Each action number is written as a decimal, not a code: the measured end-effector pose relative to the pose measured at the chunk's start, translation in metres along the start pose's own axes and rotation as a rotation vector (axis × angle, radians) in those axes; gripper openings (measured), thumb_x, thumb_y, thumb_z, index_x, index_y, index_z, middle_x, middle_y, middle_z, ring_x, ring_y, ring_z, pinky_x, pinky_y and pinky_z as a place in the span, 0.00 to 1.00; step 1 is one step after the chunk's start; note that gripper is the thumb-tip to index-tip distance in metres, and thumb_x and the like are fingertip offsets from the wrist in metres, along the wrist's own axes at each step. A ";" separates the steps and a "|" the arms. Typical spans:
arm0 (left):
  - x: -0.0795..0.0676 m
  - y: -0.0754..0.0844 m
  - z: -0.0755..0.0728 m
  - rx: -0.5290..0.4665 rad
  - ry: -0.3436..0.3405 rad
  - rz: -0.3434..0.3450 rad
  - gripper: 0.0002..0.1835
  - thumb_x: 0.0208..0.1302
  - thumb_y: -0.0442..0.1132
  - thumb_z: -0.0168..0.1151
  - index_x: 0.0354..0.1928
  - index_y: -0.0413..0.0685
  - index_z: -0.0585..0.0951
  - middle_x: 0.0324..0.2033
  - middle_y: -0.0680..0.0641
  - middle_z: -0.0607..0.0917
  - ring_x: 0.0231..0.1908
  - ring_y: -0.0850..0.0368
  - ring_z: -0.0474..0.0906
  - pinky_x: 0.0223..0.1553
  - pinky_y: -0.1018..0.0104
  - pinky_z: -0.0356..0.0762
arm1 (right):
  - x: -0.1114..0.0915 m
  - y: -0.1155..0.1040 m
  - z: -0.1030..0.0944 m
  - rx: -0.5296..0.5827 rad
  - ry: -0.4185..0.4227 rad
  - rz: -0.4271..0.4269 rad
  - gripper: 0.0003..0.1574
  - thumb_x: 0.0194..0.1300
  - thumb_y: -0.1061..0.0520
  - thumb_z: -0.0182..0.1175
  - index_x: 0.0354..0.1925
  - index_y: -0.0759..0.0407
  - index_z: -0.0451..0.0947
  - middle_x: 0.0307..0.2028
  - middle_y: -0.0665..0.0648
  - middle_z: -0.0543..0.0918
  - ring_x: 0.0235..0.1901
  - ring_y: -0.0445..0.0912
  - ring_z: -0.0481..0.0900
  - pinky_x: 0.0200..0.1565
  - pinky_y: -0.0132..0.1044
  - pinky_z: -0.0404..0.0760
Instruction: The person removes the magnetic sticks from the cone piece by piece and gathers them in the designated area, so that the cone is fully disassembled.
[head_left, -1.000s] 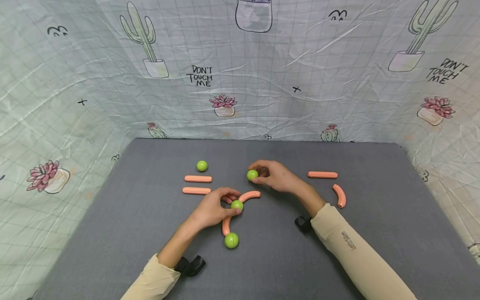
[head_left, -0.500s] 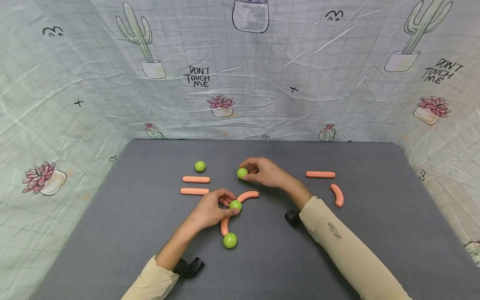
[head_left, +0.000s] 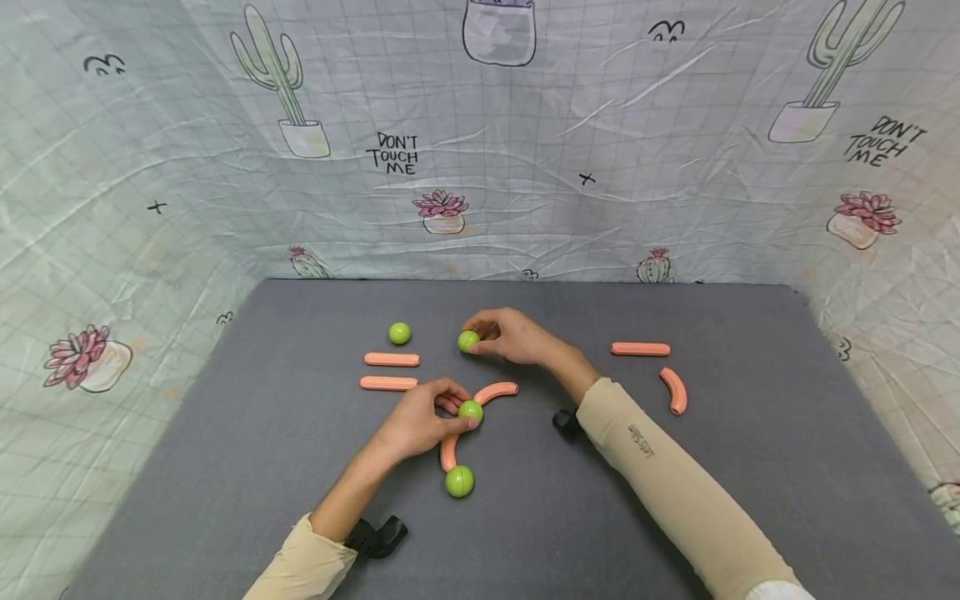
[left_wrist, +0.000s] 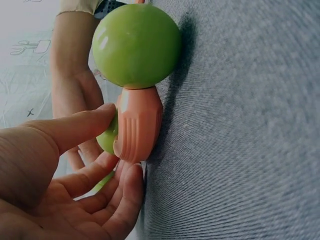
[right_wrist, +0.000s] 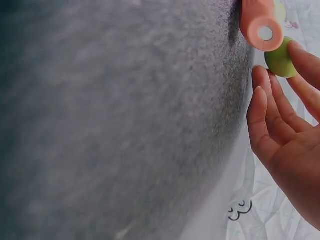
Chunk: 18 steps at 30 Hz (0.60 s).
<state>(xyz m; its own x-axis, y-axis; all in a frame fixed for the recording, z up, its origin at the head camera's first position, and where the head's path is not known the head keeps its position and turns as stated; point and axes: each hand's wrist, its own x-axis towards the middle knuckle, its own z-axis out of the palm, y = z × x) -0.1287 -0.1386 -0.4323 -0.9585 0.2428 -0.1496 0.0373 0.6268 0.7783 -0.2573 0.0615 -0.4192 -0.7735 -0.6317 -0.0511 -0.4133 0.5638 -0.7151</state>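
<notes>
My left hand pinches a green ball between thumb and fingers, low over the grey table. A curved orange stick reaches from this ball toward the back right. Another curved orange stick runs toward me, partly behind the thumb, and meets a second green ball. In the left wrist view that nearer ball touches the stick's end. Further back, my right hand holds a green ball by thumb and fingertips. A silvery disc marks an orange stick's end in the right wrist view.
A loose green ball lies at the back left, with two straight orange sticks in front of it. To the right lie a straight orange stick and a curved one. A printed cloth encloses the table's back and sides.
My right hand has moved left with its green ball, closer to the loose ball at the back left. My left hand and its ball have stayed put.
</notes>
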 end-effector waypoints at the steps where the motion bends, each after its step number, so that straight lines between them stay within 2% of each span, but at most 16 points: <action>1: 0.000 0.000 0.000 0.000 -0.001 0.001 0.14 0.61 0.42 0.78 0.47 0.50 0.86 0.39 0.51 0.87 0.41 0.61 0.82 0.46 0.64 0.79 | 0.002 -0.001 0.001 0.003 -0.002 0.001 0.23 0.73 0.52 0.67 0.63 0.54 0.82 0.52 0.60 0.87 0.49 0.52 0.86 0.53 0.44 0.84; 18: 0.001 -0.002 -0.001 -0.014 -0.024 0.005 0.14 0.63 0.44 0.76 0.49 0.51 0.86 0.39 0.51 0.87 0.41 0.62 0.80 0.46 0.63 0.77 | 0.029 -0.007 0.009 0.066 -0.029 -0.002 0.22 0.71 0.56 0.69 0.61 0.55 0.82 0.53 0.60 0.87 0.54 0.52 0.85 0.57 0.41 0.84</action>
<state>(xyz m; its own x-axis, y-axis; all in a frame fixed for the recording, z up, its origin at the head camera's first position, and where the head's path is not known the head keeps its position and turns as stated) -0.1301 -0.1402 -0.4336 -0.9513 0.2636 -0.1598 0.0382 0.6153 0.7874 -0.2724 0.0343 -0.4219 -0.7583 -0.6482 -0.0693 -0.3812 0.5272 -0.7595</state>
